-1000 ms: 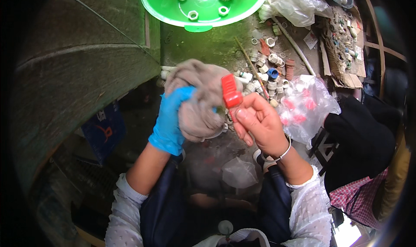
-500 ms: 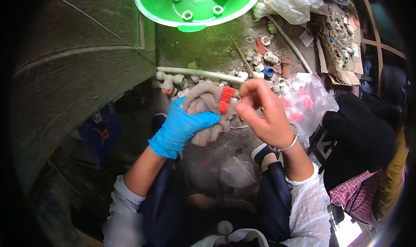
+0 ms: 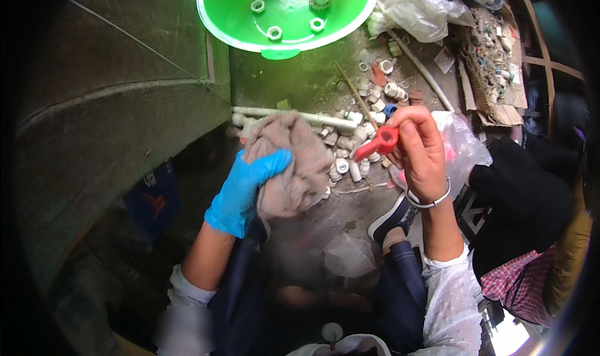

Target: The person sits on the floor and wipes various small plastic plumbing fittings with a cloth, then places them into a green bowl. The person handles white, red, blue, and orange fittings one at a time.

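A blue rubber glove covers my left hand (image 3: 240, 190), which is closed on a bunched grey-brown cloth (image 3: 290, 162). The cloth hides most of its fingers. To the right, my bare right hand (image 3: 420, 159), with a bangle at the wrist, pinches a red plastic valve handle (image 3: 379, 143). The handle has a round ring end by my fingertips and a narrower lever pointing down to the left. Cloth and handle are apart. Below and beyond them lies a heap of pale plastic pipe fittings (image 3: 345, 147).
A green basin (image 3: 290, 40) with several white fittings stands at the far side. A white pipe (image 3: 300, 117) lies before the heap. Plastic bags (image 3: 465, 147) and cardboard with small parts (image 3: 503, 109) are on the right. A dark wooden panel (image 3: 137, 75) rises at left.
The red valve handle, at the cloth before, is now in my right hand, away from the cloth. My left hand has turned, and the cloth spreads wider. The view has shifted slightly.
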Demonstrator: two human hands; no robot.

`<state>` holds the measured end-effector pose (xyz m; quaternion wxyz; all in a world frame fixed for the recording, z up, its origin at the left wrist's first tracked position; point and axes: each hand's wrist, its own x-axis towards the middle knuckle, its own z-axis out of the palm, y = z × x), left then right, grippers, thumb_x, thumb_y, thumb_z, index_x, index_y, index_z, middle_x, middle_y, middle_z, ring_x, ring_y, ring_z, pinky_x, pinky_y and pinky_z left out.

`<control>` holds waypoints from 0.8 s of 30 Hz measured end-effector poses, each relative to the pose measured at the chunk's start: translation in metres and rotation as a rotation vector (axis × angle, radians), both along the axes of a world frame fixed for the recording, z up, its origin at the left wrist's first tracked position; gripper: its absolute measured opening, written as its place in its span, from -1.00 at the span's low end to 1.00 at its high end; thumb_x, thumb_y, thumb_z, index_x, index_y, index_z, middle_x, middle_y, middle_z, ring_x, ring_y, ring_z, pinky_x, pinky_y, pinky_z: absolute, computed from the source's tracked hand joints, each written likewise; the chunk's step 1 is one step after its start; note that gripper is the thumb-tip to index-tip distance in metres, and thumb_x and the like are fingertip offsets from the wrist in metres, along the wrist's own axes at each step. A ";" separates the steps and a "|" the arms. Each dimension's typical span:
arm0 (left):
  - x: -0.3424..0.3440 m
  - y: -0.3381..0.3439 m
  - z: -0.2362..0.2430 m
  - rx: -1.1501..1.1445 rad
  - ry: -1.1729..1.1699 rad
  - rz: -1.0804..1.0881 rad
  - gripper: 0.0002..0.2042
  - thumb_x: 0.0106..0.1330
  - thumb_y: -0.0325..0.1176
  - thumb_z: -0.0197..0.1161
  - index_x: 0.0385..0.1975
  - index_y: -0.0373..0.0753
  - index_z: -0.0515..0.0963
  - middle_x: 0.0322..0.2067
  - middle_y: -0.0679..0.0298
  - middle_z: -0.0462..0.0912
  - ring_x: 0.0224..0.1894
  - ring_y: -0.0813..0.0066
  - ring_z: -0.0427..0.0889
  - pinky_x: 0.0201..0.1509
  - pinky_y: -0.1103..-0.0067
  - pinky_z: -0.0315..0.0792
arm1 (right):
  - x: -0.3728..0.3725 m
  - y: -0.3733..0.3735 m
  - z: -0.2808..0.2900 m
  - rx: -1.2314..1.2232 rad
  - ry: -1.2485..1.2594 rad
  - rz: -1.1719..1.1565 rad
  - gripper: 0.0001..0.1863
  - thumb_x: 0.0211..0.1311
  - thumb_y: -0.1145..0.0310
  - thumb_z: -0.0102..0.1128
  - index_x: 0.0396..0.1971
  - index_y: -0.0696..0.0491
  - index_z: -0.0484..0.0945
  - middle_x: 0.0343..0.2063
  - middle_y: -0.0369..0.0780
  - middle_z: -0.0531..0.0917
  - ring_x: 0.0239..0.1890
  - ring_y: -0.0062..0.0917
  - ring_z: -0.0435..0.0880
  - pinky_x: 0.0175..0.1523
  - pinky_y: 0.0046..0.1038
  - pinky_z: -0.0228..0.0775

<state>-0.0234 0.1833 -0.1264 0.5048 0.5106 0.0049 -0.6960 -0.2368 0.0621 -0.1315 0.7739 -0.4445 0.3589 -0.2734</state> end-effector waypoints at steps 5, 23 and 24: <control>-0.009 -0.001 -0.013 -0.084 0.017 0.001 -0.37 0.21 -0.17 0.12 0.24 -0.23 0.06 0.18 0.14 0.20 0.21 0.28 0.25 0.27 0.42 0.17 | 0.006 0.013 0.006 -0.072 0.053 0.078 -0.81 0.27 0.47 -0.03 -0.14 0.15 0.31 -0.35 -0.26 0.47 -0.44 -0.72 0.44 -0.33 -0.68 0.32; -0.023 0.006 -0.019 -0.089 -0.285 0.253 -0.67 0.25 -0.32 0.11 -0.03 -0.33 0.42 -0.16 0.27 0.53 -0.16 0.55 0.52 -0.08 0.58 0.43 | 0.023 0.034 0.006 -0.633 0.186 0.296 -0.72 0.12 0.58 0.05 -0.13 0.21 0.33 -0.24 -0.09 0.52 -0.22 -0.33 0.55 -0.10 -0.44 0.36; -0.019 0.007 -0.018 -0.064 -0.241 0.266 -0.69 0.26 -0.32 0.10 -0.05 -0.33 0.42 -0.16 0.26 0.54 -0.14 0.54 0.52 -0.08 0.56 0.43 | 0.023 0.033 0.007 -0.593 0.215 0.291 -0.71 0.12 0.58 0.05 -0.12 0.20 0.33 -0.24 -0.09 0.52 -0.23 -0.32 0.55 -0.11 -0.44 0.37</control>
